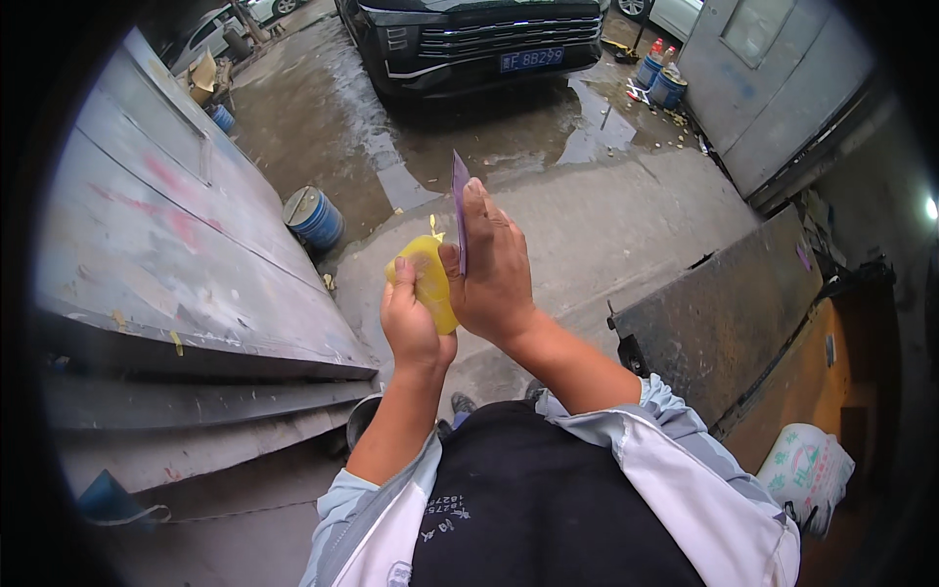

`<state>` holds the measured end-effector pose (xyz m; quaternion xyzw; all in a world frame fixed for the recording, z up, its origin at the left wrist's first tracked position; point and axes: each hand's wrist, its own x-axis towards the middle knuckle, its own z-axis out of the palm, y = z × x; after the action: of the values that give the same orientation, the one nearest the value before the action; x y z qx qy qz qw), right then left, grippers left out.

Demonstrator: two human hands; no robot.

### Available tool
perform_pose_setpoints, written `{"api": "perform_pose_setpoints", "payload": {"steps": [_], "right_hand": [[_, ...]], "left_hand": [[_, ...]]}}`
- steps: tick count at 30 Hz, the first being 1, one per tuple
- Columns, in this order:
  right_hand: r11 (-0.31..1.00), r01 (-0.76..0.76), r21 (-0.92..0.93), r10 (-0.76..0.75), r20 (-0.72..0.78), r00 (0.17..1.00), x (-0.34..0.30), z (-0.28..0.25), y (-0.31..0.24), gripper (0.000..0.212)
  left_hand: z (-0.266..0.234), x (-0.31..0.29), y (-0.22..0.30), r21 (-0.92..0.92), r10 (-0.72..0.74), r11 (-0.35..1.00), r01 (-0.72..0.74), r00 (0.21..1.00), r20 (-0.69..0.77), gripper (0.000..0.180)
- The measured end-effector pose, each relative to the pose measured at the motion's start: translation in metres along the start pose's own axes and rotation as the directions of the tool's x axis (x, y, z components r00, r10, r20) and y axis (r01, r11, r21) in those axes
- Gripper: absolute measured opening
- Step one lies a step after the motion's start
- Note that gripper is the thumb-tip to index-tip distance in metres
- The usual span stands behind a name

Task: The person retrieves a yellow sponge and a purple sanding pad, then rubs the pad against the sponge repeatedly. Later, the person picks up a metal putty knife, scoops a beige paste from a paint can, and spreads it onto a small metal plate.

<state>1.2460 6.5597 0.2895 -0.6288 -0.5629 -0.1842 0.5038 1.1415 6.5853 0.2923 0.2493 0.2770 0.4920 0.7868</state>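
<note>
Before a dark car (469,49), a worker's left hand (411,323) pinches a yellow pad (431,279) just left of a purple sheet (460,201), whose long edge points far, apparently pinched by the right hand (496,269).

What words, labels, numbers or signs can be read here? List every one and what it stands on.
I won't copy the wording; here is where it stands.
Plate on the black car: pale characters on blue, legible.
Black top: pale characters and digits, partly legible.
White bag: green and red print, partly legible.
Jacket: small grey mark, too small to read.
Yellow pad and purple sheet: none visible.
</note>
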Motion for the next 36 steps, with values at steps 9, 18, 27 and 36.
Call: {"api": "perform_pose_setpoints", "payload": {"steps": [9, 18, 27, 36], "right_hand": [[0.9, -0.3, 0.316, 0.254, 0.177, 0.951, 0.0, -0.045, 0.041, 0.061], [0.945, 0.068, 0.321, -0.19, 0.365, 0.912, -0.02, -0.071, -0.005, 0.069], [0.917, 0.107, 0.385, -0.289, 0.454, 0.843, -0.045, -0.063, -0.023, 0.073], [0.896, 0.138, 0.421, -0.323, 0.407, 0.855, -0.057, -0.059, -0.027, 0.079]], "left_hand": [[-0.007, -0.006, 0.031, -0.025, -0.028, 0.999, 0.031, 0.995, 0.095, 0.029], [-0.006, -0.006, 0.02, -0.027, -0.041, 0.999, 0.045, 0.991, 0.126, 0.028], [0.002, 0.002, 0.015, -0.09, -0.045, 0.994, 0.055, 0.993, 0.112, 0.035], [-0.009, 0.013, 0.02, -0.15, -0.071, 0.984, 0.092, 0.988, 0.138, 0.034]]}}
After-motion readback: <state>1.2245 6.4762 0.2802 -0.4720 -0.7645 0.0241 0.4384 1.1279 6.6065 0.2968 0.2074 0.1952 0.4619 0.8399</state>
